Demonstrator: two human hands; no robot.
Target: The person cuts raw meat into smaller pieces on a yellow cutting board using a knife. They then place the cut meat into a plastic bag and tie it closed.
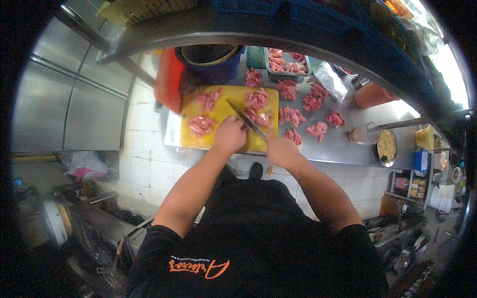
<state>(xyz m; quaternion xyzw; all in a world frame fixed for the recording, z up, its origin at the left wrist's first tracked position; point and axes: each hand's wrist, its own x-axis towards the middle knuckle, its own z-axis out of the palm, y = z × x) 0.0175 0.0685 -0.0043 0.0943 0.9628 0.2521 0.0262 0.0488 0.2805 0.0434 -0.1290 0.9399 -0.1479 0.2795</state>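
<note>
My right hand (282,149) grips a kitchen knife (244,118), its blade slanting up and left over a yellow cutting board (231,91). Close to the blade, my left hand (231,133) rests on the board with its fingers curled; whatever may be beneath them is hidden. Beyond the knife lie pieces of raw meat (262,119), partly covered by the blade, and another meat pile (256,98). Two more piles sit on the left part of the board, one at the back (209,100) and one nearer me (201,125).
Several small meat piles (291,116) lie on the steel table (335,143) to the right. Behind stand a metal tray of meat (308,69), a blue tub (212,70) and a red container (169,80). A shelf edge (223,38) overhangs the table.
</note>
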